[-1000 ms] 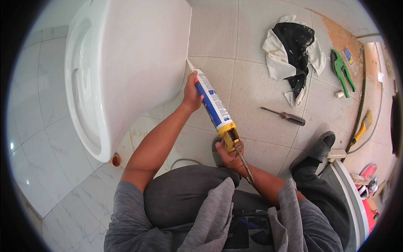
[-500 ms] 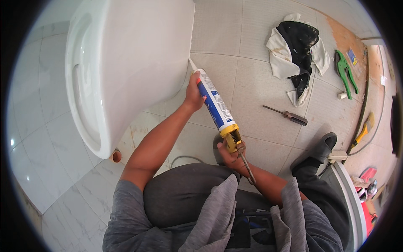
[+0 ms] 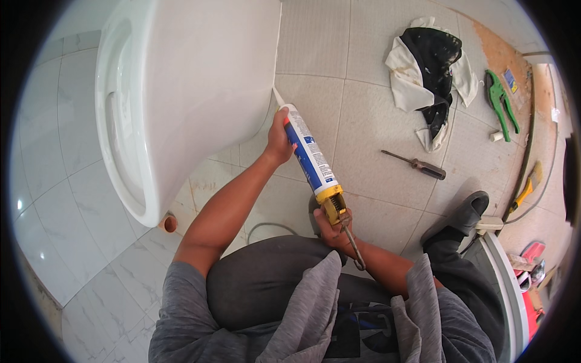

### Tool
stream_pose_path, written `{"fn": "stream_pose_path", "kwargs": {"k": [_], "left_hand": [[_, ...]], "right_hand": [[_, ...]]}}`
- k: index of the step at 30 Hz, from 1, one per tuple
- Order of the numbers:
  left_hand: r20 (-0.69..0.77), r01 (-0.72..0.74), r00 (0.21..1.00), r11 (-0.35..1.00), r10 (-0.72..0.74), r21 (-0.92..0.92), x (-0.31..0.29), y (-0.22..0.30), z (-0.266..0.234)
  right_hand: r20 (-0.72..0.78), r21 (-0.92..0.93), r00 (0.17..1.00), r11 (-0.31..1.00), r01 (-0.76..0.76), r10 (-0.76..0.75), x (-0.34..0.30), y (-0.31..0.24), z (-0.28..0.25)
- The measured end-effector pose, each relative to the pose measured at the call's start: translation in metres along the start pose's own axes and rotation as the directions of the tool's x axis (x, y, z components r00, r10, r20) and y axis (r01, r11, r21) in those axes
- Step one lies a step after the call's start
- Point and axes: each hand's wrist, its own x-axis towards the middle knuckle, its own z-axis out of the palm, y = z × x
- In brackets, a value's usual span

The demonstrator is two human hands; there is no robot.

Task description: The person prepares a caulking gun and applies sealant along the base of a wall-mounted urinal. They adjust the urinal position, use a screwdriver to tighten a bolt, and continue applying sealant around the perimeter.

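Note:
A white, glossy bathroom fixture (image 3: 200,78) with a curved rim stands on the tiled floor at the left. My left hand (image 3: 281,136) is wrapped round the front of a blue and white sealant cartridge (image 3: 312,154), just behind its pale nozzle. That nozzle's tip is at the bottom edge of the fixture, where it meets the floor. The cartridge sits in a yellow caulking gun (image 3: 330,196), whose handle is gripped by my right hand (image 3: 331,230). Its hooked metal rod points back toward me. My right fingers are partly hidden under the gun.
A screwdriver (image 3: 423,167) lies on the floor to the right. Beyond it are a black and white cloth (image 3: 430,57), green pipe cutters (image 3: 500,100) and a yellow-handled brush (image 3: 528,186). An orange pipe end (image 3: 169,224) shows below the fixture. My shoe (image 3: 466,212) rests at the right.
The nozzle tip and gun have shifted very slightly toward me along the fixture's base. Both hands keep their hold.

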Motion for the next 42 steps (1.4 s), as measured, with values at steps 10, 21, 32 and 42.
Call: {"fn": "stream_pose_path", "kwargs": {"k": [10,21,32,42], "left_hand": [[0.000,0.008,1.000,1.000,-0.008,0.012,-0.015,0.008,0.011],[-0.022,0.070,0.997,0.997,-0.071,-0.020,-0.023,0.004,0.006],[-0.285,0.304,0.914,0.953,-0.287,0.016,-0.069,0.029,0.076],[0.356,0.277,0.926,0.862,-0.122,-0.425,-0.135,0.088,0.198]], "right_hand": [[-0.035,0.050,0.999,0.999,0.012,-0.010,-0.004,0.002,0.005],[0.007,0.125,0.997,0.989,-0.081,0.081,-0.011,0.002,0.003],[0.264,0.200,0.919,0.916,-0.348,0.291,0.021,-0.082,-0.148],[0.545,0.193,0.837,0.964,-0.184,0.051,0.057,-0.328,-0.275]]}}
